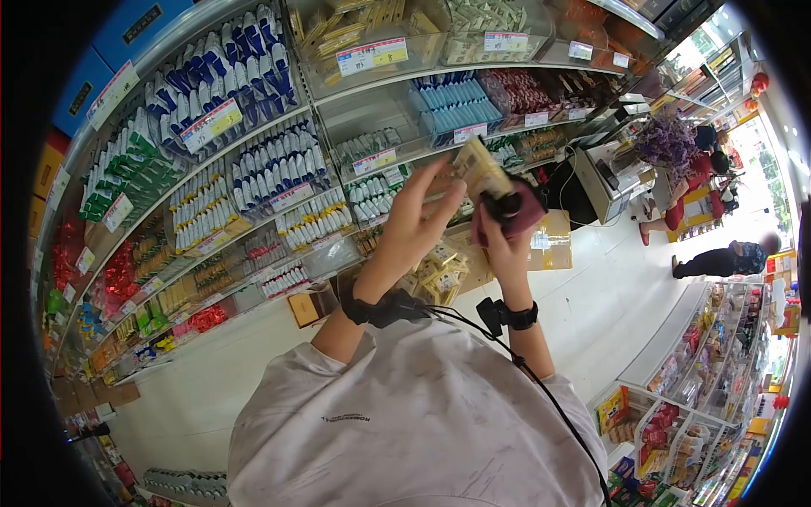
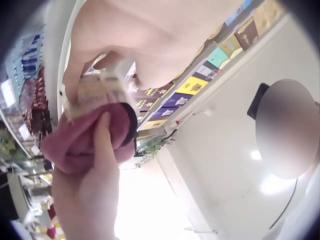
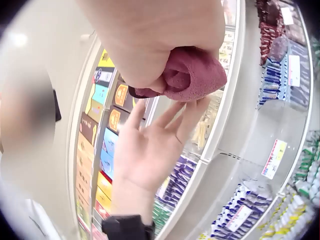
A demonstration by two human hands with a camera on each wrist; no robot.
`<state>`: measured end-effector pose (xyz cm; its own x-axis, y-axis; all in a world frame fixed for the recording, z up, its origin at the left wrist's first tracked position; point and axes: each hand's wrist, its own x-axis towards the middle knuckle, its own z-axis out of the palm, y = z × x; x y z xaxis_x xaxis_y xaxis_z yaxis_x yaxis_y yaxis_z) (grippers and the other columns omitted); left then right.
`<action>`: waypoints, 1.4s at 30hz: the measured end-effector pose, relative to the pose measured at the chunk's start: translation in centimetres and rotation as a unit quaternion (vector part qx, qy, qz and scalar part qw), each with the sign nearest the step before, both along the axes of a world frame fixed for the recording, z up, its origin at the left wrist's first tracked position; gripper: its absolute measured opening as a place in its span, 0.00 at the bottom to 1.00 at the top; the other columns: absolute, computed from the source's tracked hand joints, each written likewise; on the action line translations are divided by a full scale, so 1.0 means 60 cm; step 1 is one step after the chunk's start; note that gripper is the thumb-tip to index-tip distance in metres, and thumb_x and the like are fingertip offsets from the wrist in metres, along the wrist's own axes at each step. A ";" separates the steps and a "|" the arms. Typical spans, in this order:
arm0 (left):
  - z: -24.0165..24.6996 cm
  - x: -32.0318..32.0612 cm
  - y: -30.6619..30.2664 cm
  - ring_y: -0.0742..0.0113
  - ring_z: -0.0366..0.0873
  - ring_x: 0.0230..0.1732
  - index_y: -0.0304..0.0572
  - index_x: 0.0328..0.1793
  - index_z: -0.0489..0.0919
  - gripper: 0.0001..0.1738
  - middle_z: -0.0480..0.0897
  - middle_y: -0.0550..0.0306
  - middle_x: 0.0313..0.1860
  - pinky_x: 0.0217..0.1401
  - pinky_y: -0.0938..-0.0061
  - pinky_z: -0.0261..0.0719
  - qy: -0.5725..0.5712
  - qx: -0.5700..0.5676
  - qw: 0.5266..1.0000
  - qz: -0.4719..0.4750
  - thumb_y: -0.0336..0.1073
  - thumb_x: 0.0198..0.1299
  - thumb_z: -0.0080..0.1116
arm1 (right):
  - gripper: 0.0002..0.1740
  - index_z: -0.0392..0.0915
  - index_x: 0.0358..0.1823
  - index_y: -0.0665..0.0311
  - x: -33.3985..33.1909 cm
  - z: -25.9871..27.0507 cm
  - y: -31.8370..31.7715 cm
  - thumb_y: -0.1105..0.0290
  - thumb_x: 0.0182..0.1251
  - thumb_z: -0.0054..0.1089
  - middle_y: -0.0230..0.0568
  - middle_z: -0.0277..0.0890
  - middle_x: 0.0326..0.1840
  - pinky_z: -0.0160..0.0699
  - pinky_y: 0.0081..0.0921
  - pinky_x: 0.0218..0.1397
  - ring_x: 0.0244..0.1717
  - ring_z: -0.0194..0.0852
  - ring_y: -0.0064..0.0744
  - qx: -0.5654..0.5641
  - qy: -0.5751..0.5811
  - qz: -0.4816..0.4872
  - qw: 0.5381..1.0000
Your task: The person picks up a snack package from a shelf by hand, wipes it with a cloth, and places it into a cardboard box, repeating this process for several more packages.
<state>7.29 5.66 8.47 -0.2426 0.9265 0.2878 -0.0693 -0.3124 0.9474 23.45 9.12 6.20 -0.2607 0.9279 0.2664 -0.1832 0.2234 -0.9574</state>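
My left hand [image 1: 411, 221] pinches a pale yellow, partly see-through packet [image 1: 481, 167] with printing on it, thumb on one side and fingers on the other. Against its lower end, my right hand [image 1: 507, 258] grips a folded purple cloth [image 1: 529, 213] with a dark edge. The right thumb lies along the cloth in the left wrist view, where packet [image 2: 95, 92] and cloth [image 2: 75, 145] meet. From the right wrist, the cloth [image 3: 192, 75] hides the packet, and the left fingers reach up behind it.
Tiered shelves hold bins of wrapped sweets [image 1: 274, 169] with price tags [image 1: 372, 56]. Below the hands, a carton contains loose yellow packets [image 1: 439, 272]. A counter with a machine [image 1: 612, 177] stands to the right, people [image 1: 726, 258] beyond it. A cable [image 1: 541, 376] runs from the wrist straps.
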 end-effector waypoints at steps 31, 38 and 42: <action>-0.023 0.037 0.058 0.75 0.82 0.50 0.27 0.62 0.80 0.20 0.86 0.55 0.50 0.53 0.77 0.81 -0.020 -0.055 0.998 -0.007 0.38 0.75 0.61 | 0.16 0.76 0.58 0.60 0.101 -0.039 0.067 0.61 0.77 0.64 0.26 0.79 0.43 0.75 0.19 0.45 0.43 0.77 0.15 -0.212 0.134 -0.021 0.968; -0.025 0.055 0.068 0.76 0.82 0.49 0.27 0.61 0.80 0.20 0.87 0.54 0.50 0.53 0.78 0.80 -0.002 -0.063 0.998 -0.024 0.38 0.74 0.62 | 0.12 0.79 0.48 0.64 0.103 -0.019 0.074 0.65 0.74 0.69 0.26 0.80 0.41 0.75 0.19 0.45 0.42 0.74 0.14 -0.076 0.017 -0.020 0.997; -0.033 0.060 0.075 0.75 0.82 0.49 0.27 0.61 0.80 0.19 0.87 0.54 0.50 0.52 0.78 0.80 0.001 -0.061 0.998 -0.009 0.38 0.74 0.62 | 0.11 0.78 0.47 0.64 0.103 -0.018 0.069 0.65 0.74 0.68 0.25 0.79 0.40 0.74 0.18 0.45 0.42 0.73 0.13 -0.059 -0.012 -0.062 0.996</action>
